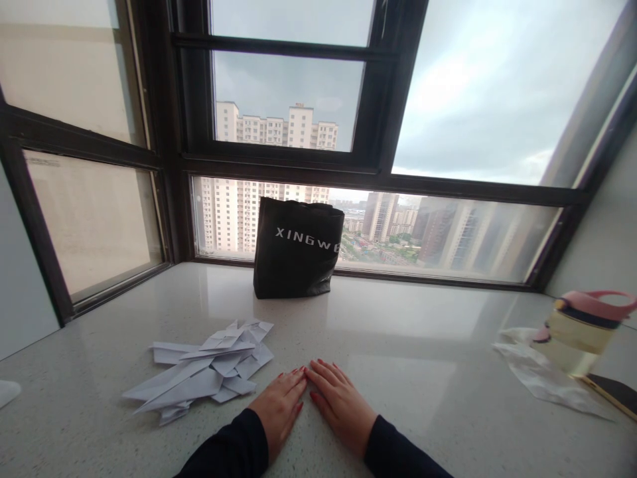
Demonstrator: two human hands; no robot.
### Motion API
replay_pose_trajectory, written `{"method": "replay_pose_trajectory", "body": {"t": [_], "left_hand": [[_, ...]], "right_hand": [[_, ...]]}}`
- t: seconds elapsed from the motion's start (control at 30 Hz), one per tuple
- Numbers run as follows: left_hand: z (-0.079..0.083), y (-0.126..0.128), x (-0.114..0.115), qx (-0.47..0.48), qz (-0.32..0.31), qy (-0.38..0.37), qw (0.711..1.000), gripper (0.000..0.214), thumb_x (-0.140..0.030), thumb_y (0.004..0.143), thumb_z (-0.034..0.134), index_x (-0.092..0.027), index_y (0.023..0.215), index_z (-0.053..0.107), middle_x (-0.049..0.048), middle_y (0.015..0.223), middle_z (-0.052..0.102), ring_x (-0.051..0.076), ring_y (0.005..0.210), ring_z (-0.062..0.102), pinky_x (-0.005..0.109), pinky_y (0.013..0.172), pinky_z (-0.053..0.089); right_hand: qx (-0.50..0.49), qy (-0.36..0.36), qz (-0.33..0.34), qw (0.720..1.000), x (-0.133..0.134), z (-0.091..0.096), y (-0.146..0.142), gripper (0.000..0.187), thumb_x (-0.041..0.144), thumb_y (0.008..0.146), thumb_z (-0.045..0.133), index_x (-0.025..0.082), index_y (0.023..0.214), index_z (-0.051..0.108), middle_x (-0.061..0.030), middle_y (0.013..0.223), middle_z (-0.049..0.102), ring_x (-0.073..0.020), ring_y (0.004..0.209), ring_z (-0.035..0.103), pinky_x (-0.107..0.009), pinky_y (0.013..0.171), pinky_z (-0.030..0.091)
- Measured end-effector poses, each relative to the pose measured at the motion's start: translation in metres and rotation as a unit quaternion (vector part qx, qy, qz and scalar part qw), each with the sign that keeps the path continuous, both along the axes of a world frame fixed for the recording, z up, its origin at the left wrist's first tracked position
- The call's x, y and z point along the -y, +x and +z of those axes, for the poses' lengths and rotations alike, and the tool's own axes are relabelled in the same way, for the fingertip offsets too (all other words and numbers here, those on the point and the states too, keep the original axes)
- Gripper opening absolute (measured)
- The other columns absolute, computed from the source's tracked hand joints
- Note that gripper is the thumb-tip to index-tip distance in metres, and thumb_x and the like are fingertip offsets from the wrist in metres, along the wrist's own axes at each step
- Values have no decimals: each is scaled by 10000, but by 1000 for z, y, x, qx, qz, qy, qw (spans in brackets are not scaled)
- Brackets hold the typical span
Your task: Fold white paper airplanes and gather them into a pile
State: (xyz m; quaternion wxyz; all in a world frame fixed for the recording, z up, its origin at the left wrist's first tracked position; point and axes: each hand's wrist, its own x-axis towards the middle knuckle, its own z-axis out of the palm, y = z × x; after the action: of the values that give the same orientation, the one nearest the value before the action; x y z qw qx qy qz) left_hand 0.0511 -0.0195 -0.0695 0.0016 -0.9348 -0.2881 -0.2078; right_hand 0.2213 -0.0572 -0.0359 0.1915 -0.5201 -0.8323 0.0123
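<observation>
Both hands rest palm down on the speckled white counter (398, 372), with their fingertips meeting at the middle. My left hand (280, 409) lies flat, fingers stretched forward, and holds nothing. Just to its left is a loose pile of folded white paper pieces (213, 368), some with pointed ends like paper planes. My right hand (341, 406) also lies flat with its fingers out and nothing in it. Beyond the hands a black bag (298, 255) with white lettering stands upright near the window.
On the right stands a clear bottle with a pink lid (584, 332), a crumpled white tissue (542, 372) beside it. A dark phone-like object (614, 392) lies at the right edge. Dark window frames (298, 166) bound the counter's back. A white object (7, 392) shows at far left.
</observation>
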Motion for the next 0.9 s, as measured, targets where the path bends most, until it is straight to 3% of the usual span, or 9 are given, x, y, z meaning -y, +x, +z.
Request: {"method": "replay_pose_trajectory", "body": {"t": [0.37, 0.9], "left_hand": [[7, 1, 8, 16, 27, 4, 1000, 371, -218, 813, 287, -166, 1160, 405, 65, 1214, 438, 157, 1116, 370, 317, 929, 332], [5, 0, 2, -9, 9, 7, 1000, 384, -211, 802, 286, -153, 1167, 390, 84, 1215, 433, 175, 1107, 384, 344, 908, 358]], "right_hand": [[-5, 15, 4, 1000, 0, -1, 1, 370, 276, 815, 344, 217, 1173, 417, -64, 1180, 475, -204, 1115, 372, -399, 938, 282], [12, 5, -2, 1000, 1, 1, 0, 372, 278, 823, 327, 190, 1171, 424, -72, 1189, 465, -212, 1114, 372, -403, 937, 288]]}}
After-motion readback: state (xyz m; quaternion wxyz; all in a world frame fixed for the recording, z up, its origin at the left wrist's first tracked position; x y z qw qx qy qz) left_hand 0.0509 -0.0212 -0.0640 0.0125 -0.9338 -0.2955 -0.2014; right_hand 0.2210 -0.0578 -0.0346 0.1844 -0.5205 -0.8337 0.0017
